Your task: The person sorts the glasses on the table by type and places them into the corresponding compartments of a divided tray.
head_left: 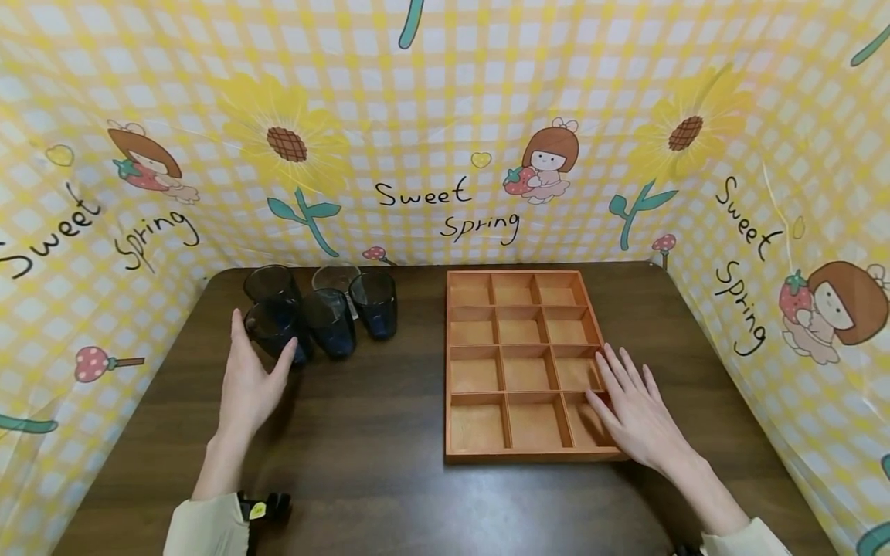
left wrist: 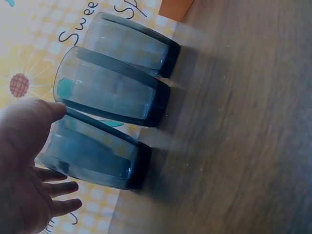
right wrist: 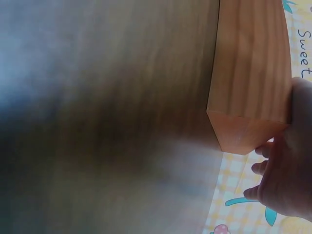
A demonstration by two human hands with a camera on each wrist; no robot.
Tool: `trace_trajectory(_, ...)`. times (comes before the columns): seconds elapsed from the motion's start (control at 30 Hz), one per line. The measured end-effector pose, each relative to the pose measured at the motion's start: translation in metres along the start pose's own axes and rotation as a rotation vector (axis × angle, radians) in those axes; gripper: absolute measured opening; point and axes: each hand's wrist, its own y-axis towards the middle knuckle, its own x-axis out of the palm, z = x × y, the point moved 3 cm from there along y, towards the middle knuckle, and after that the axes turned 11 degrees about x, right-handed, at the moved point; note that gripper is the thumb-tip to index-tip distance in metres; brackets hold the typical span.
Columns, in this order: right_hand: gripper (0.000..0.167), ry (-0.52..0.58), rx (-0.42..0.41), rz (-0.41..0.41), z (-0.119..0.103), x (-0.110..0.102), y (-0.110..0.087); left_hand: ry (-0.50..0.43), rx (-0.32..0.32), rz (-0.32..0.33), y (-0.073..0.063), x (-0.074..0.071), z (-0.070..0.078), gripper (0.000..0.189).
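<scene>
My left hand [head_left: 250,386] is spread at the front-left blue glass [head_left: 276,330], thumb on one side and fingers on the other. In the left wrist view the thumb lies right at the rim of this glass [left wrist: 100,153], with the fingers straight beyond it. Beside it stand more upright blue glasses [head_left: 330,324] and one clear glass [head_left: 332,276] at the back. My right hand [head_left: 643,421] rests on the right edge of a wooden compartment box [head_left: 535,457], fingers extended over its rim. Its outer wall [right wrist: 251,63] shows in the right wrist view.
The box has several square compartments in rows. Everything stands on a dark wood table [head_left: 389,494]. A yellow checked cloth [head_left: 445,100] with printed flowers and figures rises as walls at the back and both sides.
</scene>
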Motion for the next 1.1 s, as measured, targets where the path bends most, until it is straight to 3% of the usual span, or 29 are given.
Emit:
trace_trajectory(0.37,0.075,0.032,-0.075,0.013,0.003,0.004,-0.013,-0.225,-0.117,0.114,0.005,0.012,-0.002,0.102)
trace_trajectory(0.83,0.077,0.039,-0.064,0.007,0.001,0.007,-0.015,-0.263,-0.173,0.164,0.008,0.018,-0.005,0.095)
trace_trajectory(1.1,0.076,0.049,-0.061,0.007,0.001,0.007,-0.015,-0.470,-0.280,0.199,0.012,0.027,-0.010,0.088)
